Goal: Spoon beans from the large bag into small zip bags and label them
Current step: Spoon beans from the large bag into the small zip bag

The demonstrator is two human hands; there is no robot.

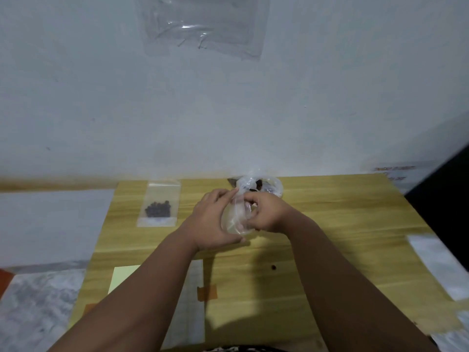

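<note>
Both my hands hold a small clear zip bag [234, 217] above the middle of the wooden table [330, 237]. My left hand [215, 219] grips its left side and my right hand [266, 212] pinches its right side near the top. Right behind them, at the table's far edge, sits the large clear bag of dark beans [264, 185]. A filled small zip bag [158, 204] with dark beans lies flat to the left. No spoon is visible.
A single loose bean [273, 267] lies on the table at the right. A yellow sticky note pad [121, 278] and a strip of clear bags [193, 301] lie near the front under my left forearm. A wall stands close behind the table.
</note>
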